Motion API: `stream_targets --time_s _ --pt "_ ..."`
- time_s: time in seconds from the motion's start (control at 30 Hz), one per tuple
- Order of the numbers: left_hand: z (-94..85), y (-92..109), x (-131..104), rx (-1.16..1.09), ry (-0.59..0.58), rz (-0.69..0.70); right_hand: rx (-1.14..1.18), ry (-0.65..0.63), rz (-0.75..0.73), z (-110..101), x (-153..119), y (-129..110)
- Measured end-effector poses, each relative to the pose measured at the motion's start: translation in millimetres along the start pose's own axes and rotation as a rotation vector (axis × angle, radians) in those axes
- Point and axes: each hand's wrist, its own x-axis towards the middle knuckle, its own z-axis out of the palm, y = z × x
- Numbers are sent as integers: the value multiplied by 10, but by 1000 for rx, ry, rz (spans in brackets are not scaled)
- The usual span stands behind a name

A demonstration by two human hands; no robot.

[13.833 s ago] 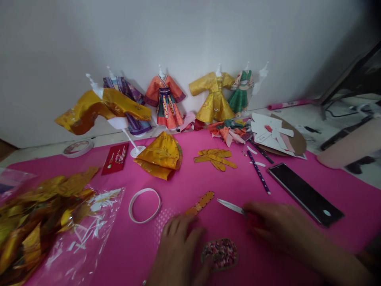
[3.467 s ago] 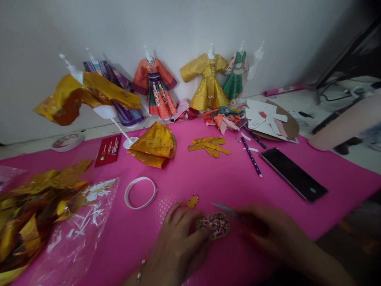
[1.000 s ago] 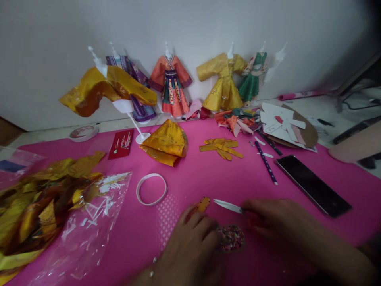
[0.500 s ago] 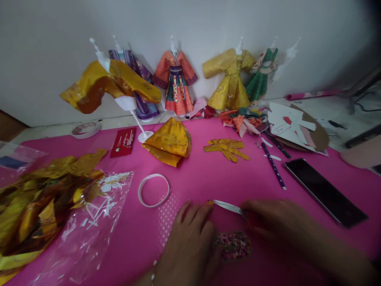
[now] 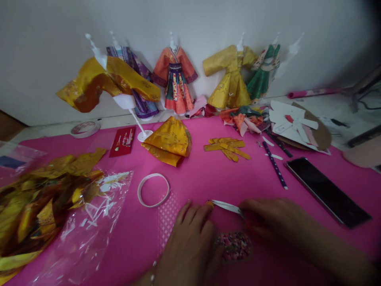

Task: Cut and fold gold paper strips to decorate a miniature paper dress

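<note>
My right hand [image 5: 263,218] is closed around scissors [image 5: 228,206], whose pale blades point left. The tips touch or nearly touch a small piece of yellow fabric [image 5: 210,203] under the fingertips of my left hand [image 5: 190,234]. My left fingers are bent and pressed together on that scrap; most of it is hidden beneath them. Between my hands lies a flat patch with a small multicoloured floral pattern [image 5: 233,246]. Yellow fabric strips [image 5: 228,147] lie in a loose heap beyond my hands. A ring of white tape [image 5: 153,190] rests to the left.
Doll-sized dresses on white stands line the wall, among them an orange one [image 5: 175,79]. A folded gold skirt [image 5: 171,141] lies near the front stand. At left are yellow scraps [image 5: 44,210] and a clear plastic bag [image 5: 89,238]; at right, a pen [image 5: 274,165] and a phone [image 5: 327,190].
Both hands and the scissors hold almost the same place. The view has shifted very slightly; nothing has been picked up or let go.
</note>
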Motion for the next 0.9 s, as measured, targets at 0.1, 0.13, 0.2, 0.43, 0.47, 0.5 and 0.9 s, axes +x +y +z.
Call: stream_targets --time_s 0.1,0.13,0.2,0.43,0.47,0.5,0.9 --pt "3 3 1 7 7 6 26 -113 39 9 7 16" --pt "3 6 4 6 6 4 28 -122 50 6 12 15" --pt "2 12 14 -2 -5 0 33 -122 59 -6 21 2" --pt "1 3 19 -4 -19 -11 58 -98 48 -31 31 -24" --pt "2 1 14 -4 -23 -9 50 -102 50 -30 30 -21" --pt "2 -1 9 -4 -23 -6 40 -106 53 -29 30 -19" --pt "3 -6 19 3 -11 6 0 -79 33 -31 54 -21"
